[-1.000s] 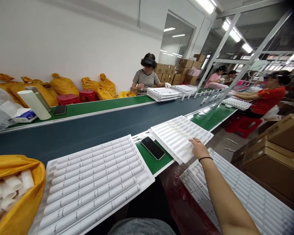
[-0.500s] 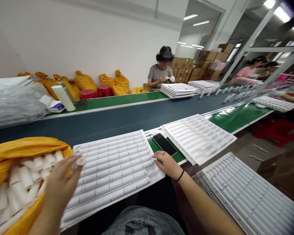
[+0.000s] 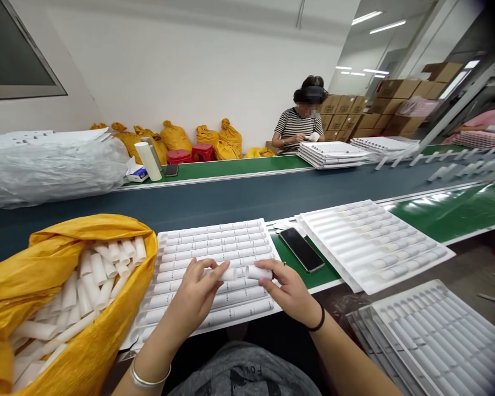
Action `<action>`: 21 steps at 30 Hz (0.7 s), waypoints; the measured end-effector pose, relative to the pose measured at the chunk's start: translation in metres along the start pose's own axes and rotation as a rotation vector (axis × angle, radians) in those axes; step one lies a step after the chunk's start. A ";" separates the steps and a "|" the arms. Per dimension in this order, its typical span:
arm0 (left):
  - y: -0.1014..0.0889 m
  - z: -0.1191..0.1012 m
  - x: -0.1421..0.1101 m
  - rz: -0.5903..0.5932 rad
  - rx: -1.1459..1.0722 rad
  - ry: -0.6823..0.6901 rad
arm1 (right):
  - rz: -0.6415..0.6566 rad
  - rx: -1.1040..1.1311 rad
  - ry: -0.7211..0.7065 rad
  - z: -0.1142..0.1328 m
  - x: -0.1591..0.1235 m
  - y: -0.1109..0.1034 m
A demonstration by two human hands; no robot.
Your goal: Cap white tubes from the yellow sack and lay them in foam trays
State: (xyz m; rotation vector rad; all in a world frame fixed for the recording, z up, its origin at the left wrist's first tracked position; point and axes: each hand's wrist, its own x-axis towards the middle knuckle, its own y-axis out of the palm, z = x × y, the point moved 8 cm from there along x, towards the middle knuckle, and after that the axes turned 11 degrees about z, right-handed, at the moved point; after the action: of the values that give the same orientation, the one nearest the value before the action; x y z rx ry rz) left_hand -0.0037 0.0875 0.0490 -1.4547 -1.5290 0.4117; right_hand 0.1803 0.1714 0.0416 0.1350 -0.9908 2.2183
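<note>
My left hand (image 3: 200, 286) pinches a short white plastic tube (image 3: 230, 274), its end turned to the right. Opposite it, my right hand (image 3: 286, 286) grips another short white tube (image 3: 256, 272) between thumb and fingers. The two tube ends face each other with a small gap between them. Both hands hover over a white tray (image 3: 270, 231) lined with rows of white tubes bearing small dark print. To the left, a yellow sack (image 3: 132, 223) stands open, full of loose white tubes (image 3: 84, 291).
A black phone (image 3: 301, 249) lies right of the tray, beside another white tray (image 3: 355, 236). Stacked filled trays (image 3: 441, 330) sit lower right. A conveyor belt (image 3: 231, 195) runs behind, carrying tubes at right. Across it, a person in a striped top (image 3: 299, 129) works beside stacked trays.
My right hand has come from the right-hand tray to the front tray and now holds a tube. My left hand has brought a tube from the sack side toward it. The view has swung left.
</note>
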 end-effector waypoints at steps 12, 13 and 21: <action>-0.012 -0.025 -0.006 -0.063 0.057 0.087 | -0.047 0.018 -0.221 0.039 0.002 -0.005; -0.013 -0.019 -0.006 -0.042 0.035 0.021 | -0.065 0.010 -0.217 0.038 0.002 -0.006; -0.011 -0.014 -0.004 0.039 -0.107 -0.044 | -0.033 -0.042 -0.164 0.029 0.004 -0.005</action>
State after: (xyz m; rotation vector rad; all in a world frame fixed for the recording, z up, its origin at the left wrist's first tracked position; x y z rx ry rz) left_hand 0.0000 0.0763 0.0630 -1.5692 -1.5806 0.3924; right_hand 0.1751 0.1560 0.0661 0.3166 -1.1139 2.1817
